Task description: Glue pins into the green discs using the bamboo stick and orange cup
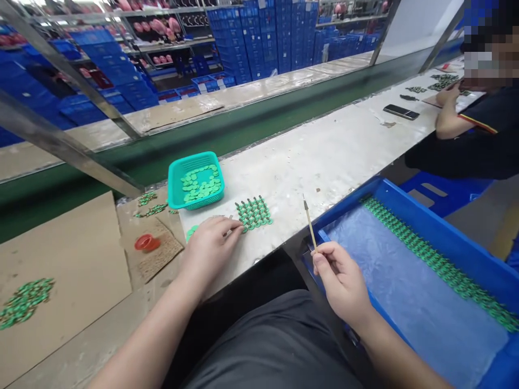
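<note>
My right hand [343, 278] holds a thin paintbrush [311, 227] by its light wooden handle, dark tip pointing up, beyond the table's front edge. On the white tabletop, the fingers of my left hand [213, 246] are pinched together at the near left corner of a block of small green pieces [254, 213] in rows, with dark brown bits on them. A small green piece [244, 229] shows at those fingertips, partly hidden. Behind my left hand stands a teal basket [174, 186] with flat green discs [203, 189] inside. More green discs [191, 231] lie partly covered by my left hand.
A blue crate [405, 281] at my right has rows of green pieces along its far side. Left are a red cup [146, 242], cardboard [81, 237] and green piles [26, 302]. A phone [400, 112] lies near a co-worker [482, 119]. Metal posts [97, 108] slant up.
</note>
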